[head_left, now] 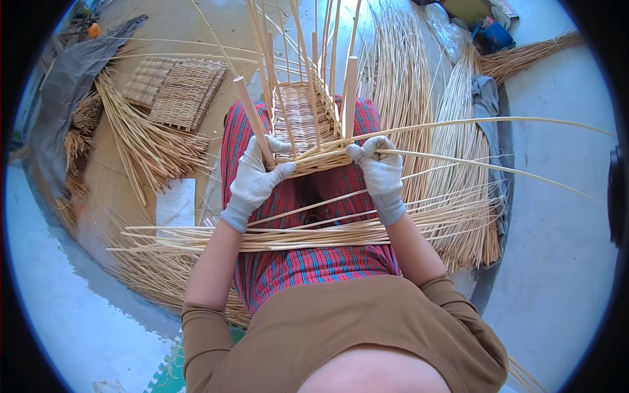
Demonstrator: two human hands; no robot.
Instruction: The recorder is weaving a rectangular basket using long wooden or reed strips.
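Note:
A partly woven wicker basket (296, 116) rests between my knees, with thick wooden corner posts (249, 114) and thin upright stakes rising from it. My left hand (254, 178), in a white glove, is closed on the basket's near left corner, its thumb along the woven edge. At the near right corner, my gloved right hand (380, 169) pinches the long willow rods (485, 123) that stretch off to the right. Across my lap, below both hands, lies a loose bunch of peeled rods (314, 239).
Big bundles of pale rods (401, 72) lie to the right on the floor. At the left are woven panels (175, 92), a fanned rod bundle (154, 147) and a white paper sheet (175, 204). A clear plastic bag (445, 31) sits at the far right.

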